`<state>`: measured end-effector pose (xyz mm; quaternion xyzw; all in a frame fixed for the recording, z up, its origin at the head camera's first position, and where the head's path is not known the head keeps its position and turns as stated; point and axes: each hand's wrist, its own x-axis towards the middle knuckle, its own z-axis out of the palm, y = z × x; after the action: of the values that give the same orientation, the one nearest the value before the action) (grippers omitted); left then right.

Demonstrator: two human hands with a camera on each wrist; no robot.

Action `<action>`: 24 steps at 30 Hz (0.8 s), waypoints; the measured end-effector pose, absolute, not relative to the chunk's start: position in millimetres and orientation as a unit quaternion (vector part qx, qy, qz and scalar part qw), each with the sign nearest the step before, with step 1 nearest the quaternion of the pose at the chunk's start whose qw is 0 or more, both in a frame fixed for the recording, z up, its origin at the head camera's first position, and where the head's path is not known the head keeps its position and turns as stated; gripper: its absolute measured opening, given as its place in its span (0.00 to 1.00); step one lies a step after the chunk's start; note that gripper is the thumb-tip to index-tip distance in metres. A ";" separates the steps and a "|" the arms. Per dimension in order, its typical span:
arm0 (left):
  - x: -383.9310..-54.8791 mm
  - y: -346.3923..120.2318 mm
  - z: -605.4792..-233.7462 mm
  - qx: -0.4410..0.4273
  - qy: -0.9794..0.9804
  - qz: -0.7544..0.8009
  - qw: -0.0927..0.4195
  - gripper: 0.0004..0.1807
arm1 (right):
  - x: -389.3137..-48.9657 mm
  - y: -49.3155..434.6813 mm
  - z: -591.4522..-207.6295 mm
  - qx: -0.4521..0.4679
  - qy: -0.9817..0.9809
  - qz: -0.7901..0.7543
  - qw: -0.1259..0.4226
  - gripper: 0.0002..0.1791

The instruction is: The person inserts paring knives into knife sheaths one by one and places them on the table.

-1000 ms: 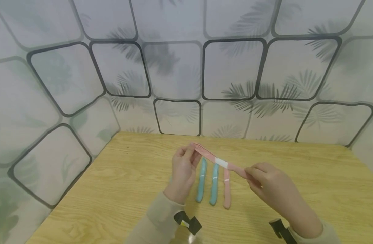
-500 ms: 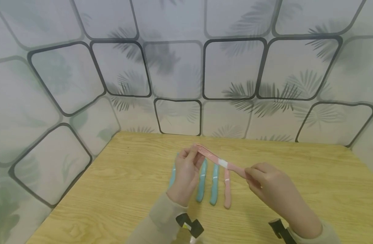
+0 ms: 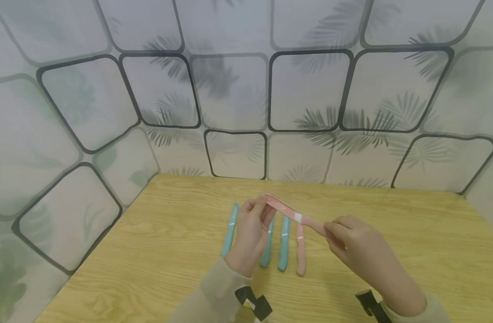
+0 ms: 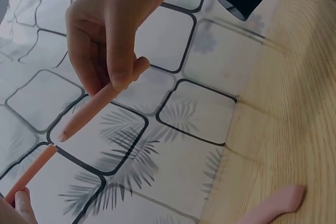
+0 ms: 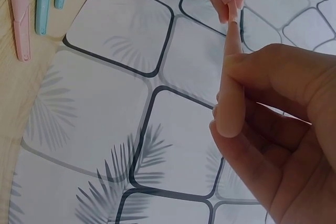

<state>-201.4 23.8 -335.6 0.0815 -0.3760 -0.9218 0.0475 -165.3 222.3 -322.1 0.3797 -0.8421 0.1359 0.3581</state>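
Above the table, both hands hold a pink eyebrow razor. My right hand pinches its handle between thumb and fingers. My left hand pinches the far end of the pink cap. A short whitish band of blade shows between cap and handle. In the left wrist view, the cap and handle lie nearly in line, with a narrow gap between them. On the table below lie another pink razor and teal razors, the leftmost teal razor beside my left wrist.
The wooden table meets a patterned cloth wall at the back and on the left. Black camera mounts sit on both wrists, the left mount near the table's front.
My left hand has moved right with the cap, and the pale band of blade has become shorter. The leftmost teal razor has come into view. My right hand stays nearly still.
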 end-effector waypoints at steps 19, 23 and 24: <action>-198.0 28.6 -336.8 0.076 -0.382 -0.920 0.026 0.07 | -163.8 222.6 -321.0 0.371 -0.844 0.134 0.363 0.27; -198.2 26.0 -336.3 0.071 -0.384 -0.921 0.019 0.06 | -164.3 222.7 -321.3 0.374 -0.843 0.139 0.360 0.25; -198.3 25.3 -336.0 0.068 -0.385 -0.920 0.017 0.06 | -164.4 222.4 -321.4 0.373 -0.844 0.139 0.361 0.26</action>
<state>-198.3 25.3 -336.0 0.0685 -0.3849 -0.9203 0.0168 -164.4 222.4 -321.4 0.3729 -0.8435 0.1387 0.3608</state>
